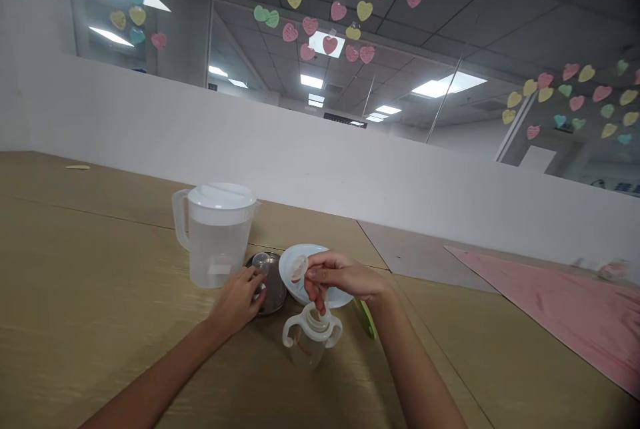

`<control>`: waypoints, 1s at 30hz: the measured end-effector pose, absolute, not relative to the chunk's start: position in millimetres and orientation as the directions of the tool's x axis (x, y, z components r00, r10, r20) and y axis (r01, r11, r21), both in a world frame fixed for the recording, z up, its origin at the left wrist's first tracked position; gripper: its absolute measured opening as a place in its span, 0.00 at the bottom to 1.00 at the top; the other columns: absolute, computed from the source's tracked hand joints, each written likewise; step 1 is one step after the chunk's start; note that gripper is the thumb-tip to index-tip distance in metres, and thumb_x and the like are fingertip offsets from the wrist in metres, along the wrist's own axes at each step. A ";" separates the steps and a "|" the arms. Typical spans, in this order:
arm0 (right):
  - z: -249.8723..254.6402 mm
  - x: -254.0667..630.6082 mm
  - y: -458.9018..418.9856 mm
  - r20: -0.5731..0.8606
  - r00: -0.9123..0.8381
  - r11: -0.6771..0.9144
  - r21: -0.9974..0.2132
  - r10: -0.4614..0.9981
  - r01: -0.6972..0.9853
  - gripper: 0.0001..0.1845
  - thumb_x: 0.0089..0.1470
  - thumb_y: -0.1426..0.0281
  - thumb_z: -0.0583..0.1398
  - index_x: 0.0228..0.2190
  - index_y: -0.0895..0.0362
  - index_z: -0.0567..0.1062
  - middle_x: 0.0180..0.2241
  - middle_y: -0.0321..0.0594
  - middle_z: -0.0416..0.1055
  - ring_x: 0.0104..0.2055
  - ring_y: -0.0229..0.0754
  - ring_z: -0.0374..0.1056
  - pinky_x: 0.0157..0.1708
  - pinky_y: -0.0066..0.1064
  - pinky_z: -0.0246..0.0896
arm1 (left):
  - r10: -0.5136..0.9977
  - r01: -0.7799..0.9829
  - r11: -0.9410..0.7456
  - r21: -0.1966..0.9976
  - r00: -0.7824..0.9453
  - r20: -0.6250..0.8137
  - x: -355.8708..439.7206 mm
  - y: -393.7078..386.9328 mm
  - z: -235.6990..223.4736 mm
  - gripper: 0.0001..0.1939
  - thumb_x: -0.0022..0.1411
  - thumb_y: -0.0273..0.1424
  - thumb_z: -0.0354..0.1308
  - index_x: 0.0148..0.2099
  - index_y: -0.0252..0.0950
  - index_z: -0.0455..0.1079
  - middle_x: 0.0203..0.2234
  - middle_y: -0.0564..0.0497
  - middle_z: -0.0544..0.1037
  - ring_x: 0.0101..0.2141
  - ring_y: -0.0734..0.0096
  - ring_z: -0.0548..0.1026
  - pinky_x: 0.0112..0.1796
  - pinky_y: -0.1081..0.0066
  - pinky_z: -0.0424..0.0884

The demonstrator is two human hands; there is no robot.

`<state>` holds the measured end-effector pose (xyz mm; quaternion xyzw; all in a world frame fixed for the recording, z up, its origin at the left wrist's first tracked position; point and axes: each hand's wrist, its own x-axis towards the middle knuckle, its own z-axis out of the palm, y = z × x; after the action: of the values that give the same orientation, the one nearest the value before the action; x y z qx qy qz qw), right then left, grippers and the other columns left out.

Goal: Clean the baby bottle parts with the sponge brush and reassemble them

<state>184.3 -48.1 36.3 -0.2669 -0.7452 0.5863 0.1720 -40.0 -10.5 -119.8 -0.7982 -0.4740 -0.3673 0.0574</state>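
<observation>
A clear baby bottle [311, 339] with two white side handles stands on the wooden table. My right hand [340, 279] is above its open neck, fingers pinched on a small translucent scoop [300, 266], one finger reaching down to the bottle's rim. My left hand [239, 299] rests on a round metal tin [270, 282] and its clear cap [261, 262], fingers curled around it. A white plate [300, 262] lies just behind the right hand.
A translucent plastic pitcher [216, 235] with a white lid stands left of the tin. A green utensil [369, 322] lies under my right wrist. A pink cloth [560, 312] covers the table's right side. A white partition [350, 175] runs behind the table.
</observation>
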 end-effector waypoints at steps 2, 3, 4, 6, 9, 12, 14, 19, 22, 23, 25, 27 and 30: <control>35.6 184.3 -47.7 -0.046 -0.801 0.166 -0.970 0.597 0.179 0.15 0.53 0.59 0.59 0.29 0.60 0.70 0.23 0.33 0.69 0.20 0.32 0.67 0.22 0.25 0.62 | 0.744 0.819 -0.516 0.253 0.281 0.607 -38.1 -9.7 -121.0 0.10 0.59 0.28 0.49 0.36 0.38 0.72 0.32 0.47 0.74 0.34 0.61 0.71 0.36 0.65 0.66; 35.1 184.6 -47.1 -0.043 -0.801 0.166 -0.970 0.598 0.176 0.15 0.53 0.59 0.59 0.28 0.60 0.70 0.23 0.33 0.69 0.21 0.33 0.68 0.22 0.24 0.62 | 0.756 0.818 -0.509 0.269 0.275 0.594 -37.7 -9.6 -120.5 0.10 0.59 0.27 0.48 0.36 0.38 0.72 0.31 0.47 0.74 0.35 0.60 0.72 0.36 0.65 0.67; 34.4 185.0 -46.4 -0.039 -0.800 0.169 -0.970 0.599 0.174 0.15 0.53 0.60 0.59 0.28 0.60 0.70 0.23 0.34 0.69 0.21 0.33 0.68 0.22 0.24 0.62 | 0.764 0.811 -0.506 0.294 0.263 0.589 -37.8 -9.9 -119.2 0.11 0.59 0.27 0.48 0.36 0.38 0.72 0.32 0.47 0.74 0.35 0.60 0.72 0.36 0.65 0.67; 33.4 185.9 -45.2 -0.023 -0.795 0.181 -0.970 0.606 0.165 0.14 0.54 0.60 0.59 0.29 0.60 0.71 0.24 0.34 0.69 0.22 0.34 0.69 0.24 0.25 0.62 | 0.765 0.784 -0.508 0.357 0.220 0.605 -38.4 -11.6 -114.7 0.12 0.61 0.28 0.46 0.37 0.38 0.71 0.33 0.47 0.74 0.36 0.61 0.73 0.37 0.65 0.67; 33.3 186.8 -45.0 0.014 -0.782 0.193 -0.972 0.623 0.137 0.13 0.55 0.61 0.58 0.32 0.60 0.71 0.24 0.34 0.69 0.23 0.33 0.68 0.26 0.26 0.62 | 0.732 0.724 -0.527 0.445 0.119 0.671 -38.5 -17.2 -105.4 0.13 0.65 0.34 0.45 0.39 0.38 0.69 0.35 0.49 0.73 0.36 0.64 0.73 0.38 0.67 0.68; 34.7 185.9 -46.4 0.023 -0.774 0.186 -0.975 0.633 0.123 0.14 0.54 0.61 0.59 0.34 0.60 0.71 0.24 0.33 0.68 0.24 0.33 0.68 0.28 0.26 0.61 | 0.684 0.665 -0.568 0.485 0.054 0.727 -36.0 -23.5 -97.6 0.13 0.65 0.39 0.46 0.39 0.39 0.68 0.33 0.51 0.72 0.34 0.67 0.72 0.37 0.70 0.68; 35.5 184.9 -47.2 0.015 -0.774 0.182 -0.975 0.634 0.130 0.14 0.53 0.60 0.59 0.33 0.60 0.71 0.24 0.33 0.68 0.24 0.33 0.68 0.29 0.26 0.61 | 0.659 0.625 -0.601 0.498 0.036 0.751 -33.9 -25.9 -95.2 0.13 0.65 0.39 0.47 0.38 0.39 0.68 0.32 0.51 0.72 0.32 0.69 0.72 0.36 0.71 0.68; 34.9 188.0 -45.4 -0.045 -0.826 0.207 -0.959 0.561 0.193 0.14 0.51 0.61 0.61 0.32 0.60 0.72 0.26 0.36 0.71 0.30 0.36 0.69 0.34 0.29 0.62 | 0.619 0.556 -0.653 0.515 -0.001 0.785 -31.9 -24.6 -96.4 0.10 0.66 0.36 0.47 0.37 0.38 0.66 0.33 0.51 0.71 0.35 0.68 0.71 0.38 0.70 0.68; 32.0 194.2 -41.3 -0.099 -0.855 0.249 -0.934 0.509 0.256 0.15 0.42 0.65 0.67 0.30 0.60 0.71 0.31 0.38 0.71 0.36 0.38 0.68 0.38 0.30 0.62 | 0.596 0.533 -0.672 0.514 -0.023 0.803 -32.2 -23.2 -98.0 0.09 0.65 0.35 0.47 0.37 0.38 0.66 0.35 0.50 0.72 0.38 0.67 0.71 0.40 0.68 0.68; 30.7 196.3 -39.5 -0.118 -0.854 0.265 -0.921 0.507 0.284 0.16 0.39 0.66 0.69 0.30 0.59 0.71 0.33 0.38 0.71 0.38 0.39 0.68 0.38 0.30 0.62 | 0.584 0.528 -0.680 0.508 -0.029 0.811 -32.2 -23.2 -98.4 0.08 0.65 0.34 0.47 0.38 0.38 0.66 0.35 0.50 0.72 0.38 0.66 0.71 0.41 0.68 0.68; 28.2 199.8 -36.1 -0.153 -0.842 0.303 -0.888 0.517 0.347 0.19 0.35 0.67 0.70 0.31 0.58 0.72 0.35 0.38 0.71 0.40 0.39 0.67 0.39 0.30 0.62 | 0.558 0.523 -0.698 0.490 -0.033 0.829 -31.7 -23.7 -99.0 0.08 0.65 0.33 0.47 0.38 0.39 0.66 0.36 0.49 0.72 0.39 0.66 0.71 0.42 0.67 0.68; 26.4 201.9 -33.6 -0.189 -0.827 0.337 -0.848 0.529 0.409 0.19 0.35 0.68 0.70 0.32 0.57 0.72 0.36 0.37 0.70 0.41 0.39 0.66 0.41 0.30 0.61 | 0.531 0.515 -0.715 0.472 -0.038 0.846 -30.2 -24.7 -99.7 0.07 0.65 0.31 0.47 0.38 0.39 0.66 0.37 0.49 0.72 0.40 0.66 0.71 0.43 0.66 0.68; 25.6 202.7 -32.1 -0.216 -0.795 0.389 -0.781 0.567 0.490 0.21 0.34 0.68 0.70 0.34 0.56 0.73 0.38 0.35 0.70 0.41 0.39 0.65 0.41 0.28 0.59 | 0.511 0.463 -0.743 0.484 -0.076 0.856 -25.8 -26.3 -101.2 0.04 0.65 0.30 0.48 0.39 0.38 0.63 0.38 0.49 0.72 0.41 0.67 0.72 0.43 0.66 0.69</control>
<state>202.7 -32.1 25.6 -0.3175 -0.8322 0.4526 0.0429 -25.8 -26.3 -101.2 -0.6796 -0.3581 -0.6400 -0.0187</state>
